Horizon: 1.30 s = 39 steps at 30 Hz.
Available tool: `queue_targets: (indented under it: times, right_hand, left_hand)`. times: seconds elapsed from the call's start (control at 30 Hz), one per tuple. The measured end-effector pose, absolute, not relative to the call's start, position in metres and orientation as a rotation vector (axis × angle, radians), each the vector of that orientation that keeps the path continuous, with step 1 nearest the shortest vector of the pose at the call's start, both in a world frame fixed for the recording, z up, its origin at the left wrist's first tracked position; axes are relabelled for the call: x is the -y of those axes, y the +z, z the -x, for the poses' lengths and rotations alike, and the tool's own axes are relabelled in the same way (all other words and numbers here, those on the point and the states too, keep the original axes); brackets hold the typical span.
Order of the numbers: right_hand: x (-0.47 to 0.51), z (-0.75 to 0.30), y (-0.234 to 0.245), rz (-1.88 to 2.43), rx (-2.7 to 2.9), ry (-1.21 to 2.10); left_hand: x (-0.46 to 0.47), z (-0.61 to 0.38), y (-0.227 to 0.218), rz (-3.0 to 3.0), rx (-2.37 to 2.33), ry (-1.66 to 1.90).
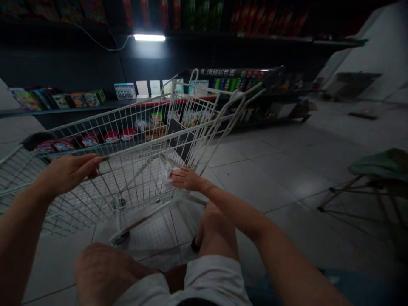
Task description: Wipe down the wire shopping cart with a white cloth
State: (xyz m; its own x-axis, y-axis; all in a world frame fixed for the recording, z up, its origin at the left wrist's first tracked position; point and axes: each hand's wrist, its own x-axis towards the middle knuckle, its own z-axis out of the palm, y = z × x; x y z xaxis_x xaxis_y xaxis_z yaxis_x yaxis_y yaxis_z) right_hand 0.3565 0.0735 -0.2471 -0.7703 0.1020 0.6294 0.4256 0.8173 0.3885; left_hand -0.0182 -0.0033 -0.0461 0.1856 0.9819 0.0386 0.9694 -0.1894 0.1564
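A pale wire shopping cart (140,146) stands sideways before me, its handle end to the right. My left hand (68,172) is closed over the near top rail of the basket, thumb and fingers curled around it. Farther right and a little lower, my right hand (186,178) presses a crumpled white cloth (166,177) against the wires of the cart's near side; whether it is fabric or paper I cannot tell. The fingers lie over the cloth and partly hide it. A dark panel (181,140) hangs at the cart's rear, by the child seat.
Behind the cart runs a dark store shelf (73,108) with boxes, pink tubs (91,139) and bottles. A lit tube lamp (149,38) hangs there with its cable. A folding stool (379,174) stands at right on the tiled floor (267,170). My bent knees are close below the basket.
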Motion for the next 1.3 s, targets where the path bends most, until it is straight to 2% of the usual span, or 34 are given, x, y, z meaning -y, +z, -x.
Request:
queue_targets:
  times: [0.07, 0.13, 0.23, 0.3, 0.37, 0.57, 0.67, 0.77, 0.93, 1.03, 1.13, 1.3]
  right_hand:
    - [-0.077, -0.394, -0.198, 0.354, 2.246, -0.834]
    - [-0.08, -0.436, -0.138, 0.519, 1.931, -0.916]
    - [-0.086, -0.481, -0.065, 0.693, 1.423, -0.826]
    - [-0.095, -0.486, -0.047, 0.768, 1.303, -0.708]
    - [-0.105, -0.467, -0.062, 0.828, 1.333, -0.581]
    - [-0.094, -0.37, -0.208, 0.958, 1.483, -0.366]
    - [-0.078, -0.37, -0.244, 0.881, 1.756, -0.353]
    - [-0.081, -0.413, -0.209, 0.808, 1.722, -0.427]
    - [-0.136, -0.498, -0.069, 0.921, 1.245, -0.515]
    - [-0.16, -0.499, -0.027, 0.963, 1.268, -0.491]
    - [-0.154, -0.458, -0.05, 0.965, 1.321, -0.492]
    - [-0.115, -0.369, -0.185, 1.02, 1.492, -0.376]
  left_hand:
    - [0.0, 0.026, -0.045, -2.291, -1.907, 0.216]
    - [-0.004, 0.027, -0.04, -2.196, -1.883, 0.166]
    - [-0.007, 0.004, -0.024, -2.101, -1.956, 0.0]
    - [-0.009, -0.03, -0.013, -2.28, -1.994, -0.094]
    - [-0.014, -0.073, -0.005, -2.514, -1.895, -0.066]
    - [-0.038, -0.165, -0.011, -2.809, -1.82, -0.029]
    - [-0.048, -0.169, -0.016, -2.812, -1.87, 0.021]
    - [-0.051, -0.159, -0.018, -2.829, -1.867, 0.026]
    - [-0.048, -0.15, -0.017, -2.86, -1.839, 0.042]
    - [-0.045, -0.148, -0.016, -2.843, -1.841, 0.04]
    - [-0.043, -0.145, -0.015, -2.829, -1.839, 0.033]
    - [-0.041, -0.141, -0.016, -2.806, -1.867, 0.038]
